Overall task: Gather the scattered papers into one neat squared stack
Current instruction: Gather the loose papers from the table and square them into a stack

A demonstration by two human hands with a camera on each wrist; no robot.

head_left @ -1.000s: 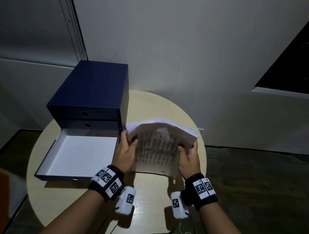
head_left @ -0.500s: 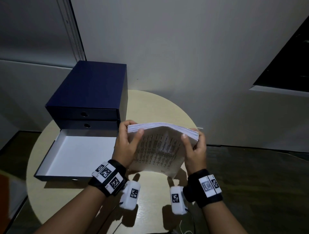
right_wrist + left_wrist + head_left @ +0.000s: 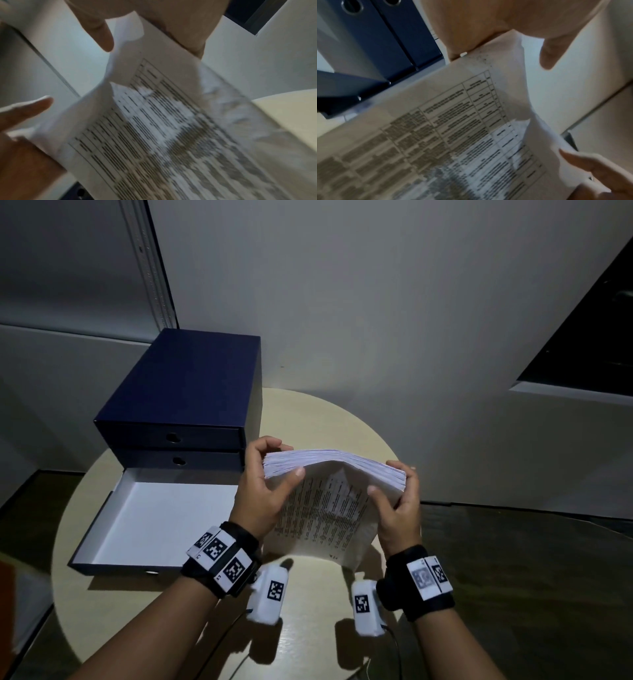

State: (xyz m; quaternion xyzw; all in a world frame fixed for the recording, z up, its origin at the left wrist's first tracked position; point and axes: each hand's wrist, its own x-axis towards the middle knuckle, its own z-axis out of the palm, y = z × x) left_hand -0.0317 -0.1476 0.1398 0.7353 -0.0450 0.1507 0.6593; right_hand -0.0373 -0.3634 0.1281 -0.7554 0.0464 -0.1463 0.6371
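Both hands, left hand point(image 3: 262, 501) and right hand point(image 3: 399, 508), gripped the upright paper stack point(image 3: 329, 508); loosening slightly and tapping the table point(image 3: 308, 412) should square it.

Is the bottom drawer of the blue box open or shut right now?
Open. The bottom drawer is pulled out onto the table, its white inside showing empty, while the two drawers above sit flush in the blue box.

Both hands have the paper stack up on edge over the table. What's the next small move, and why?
Probably tap the paper stack down on the table. The left hand and right hand grip its sides, it bows upward, and its top edges look stepped, not flush.
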